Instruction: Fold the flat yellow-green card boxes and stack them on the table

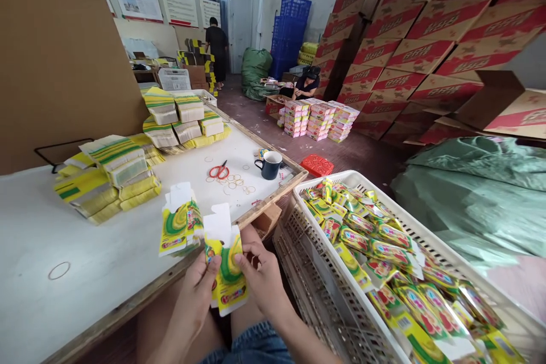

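A flat yellow and green carton (230, 287) with white flaps is held between both hands, above the lap at the table's front edge. My left hand (200, 276) pinches its left side, thumb on the printed face. On its right side, my right hand (258, 273) grips with thumb and bent fingers. Just left of the hands, a small stack of similar flat cartons (181, 224) lies on the white table (106, 261). To the right, a white plastic crate (358, 307) holds several filled yellow and green packs (388, 250).
Bundled cartons (115, 165) are piled on the table's left. Scissors (219, 170), rubber bands (232, 182) and a dark mug (269, 165) lie farther back. A red basket (317, 165), pink boxes (318, 119), a seated person (307, 84) and a standing person (216, 48) are beyond.
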A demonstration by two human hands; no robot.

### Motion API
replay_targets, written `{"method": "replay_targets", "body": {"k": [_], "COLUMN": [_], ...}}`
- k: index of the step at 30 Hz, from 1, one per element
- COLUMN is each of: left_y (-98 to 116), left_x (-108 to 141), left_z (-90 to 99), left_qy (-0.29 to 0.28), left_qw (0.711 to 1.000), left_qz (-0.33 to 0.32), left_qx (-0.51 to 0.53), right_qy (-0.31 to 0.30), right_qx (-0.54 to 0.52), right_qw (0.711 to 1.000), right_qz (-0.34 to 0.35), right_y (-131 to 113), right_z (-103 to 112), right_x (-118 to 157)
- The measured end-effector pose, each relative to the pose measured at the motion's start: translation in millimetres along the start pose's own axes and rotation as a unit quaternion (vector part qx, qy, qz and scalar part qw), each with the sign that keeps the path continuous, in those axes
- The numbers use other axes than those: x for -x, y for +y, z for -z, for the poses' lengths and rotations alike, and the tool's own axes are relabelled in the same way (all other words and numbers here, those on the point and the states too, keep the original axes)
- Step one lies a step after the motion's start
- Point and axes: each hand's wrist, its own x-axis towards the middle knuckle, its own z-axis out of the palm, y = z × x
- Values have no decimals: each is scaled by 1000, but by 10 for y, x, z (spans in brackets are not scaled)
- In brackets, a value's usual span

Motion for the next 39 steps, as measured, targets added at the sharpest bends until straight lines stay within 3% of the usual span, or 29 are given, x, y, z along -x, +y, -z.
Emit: {"method": "replay_targets", "body": {"k": [4, 8, 12, 19, 21, 25, 28, 30, 33, 36, 39], "left_y": [-20, -33, 45, 40, 32, 51, 43, 19, -24, -63, -99], "left_x": [-8, 7, 59, 162, 205, 247, 216, 182, 146, 147, 168], "left_z": [19, 29, 59, 150, 97, -31, -30, 3, 29, -11, -76], "left_qy": [40, 62, -5, -97, -103, -64, -100, -123, -103, -104, -139], "left_qw": [992, 987, 990, 986, 989, 996, 990, 982, 972, 964, 959], "left_qz": [-60, -105, -78, -27, -10, -1, 9, -7, -62, -76, -65], "left_qx": [-101, -99, -115, -134, -109, -61, -98, -147, -203, -234, -238], "right_qy": [29, -9, -75, -180, -169, -107, -75, -76, -98, -144, -141], "right_qx": [15, -13, -55, -18, 26, 52, 22, 44, 73, 88, 154], "right_qw": [999, 999, 991, 983, 984, 990, 993, 991, 987, 985, 978], "right_qz": [3, 40, 92, 35, 47, 80, 83, 98, 107, 38, 8], "right_y": [35, -43, -140, -191, -203, -195, -197, -219, -257, -260, -230], "right_z": [73, 134, 209, 391, 414, 404, 421, 475, 592, 660, 637], "right_x": [-21, -8, 6, 8, -3, -28, -34, -28, -6, 19, 27]}}
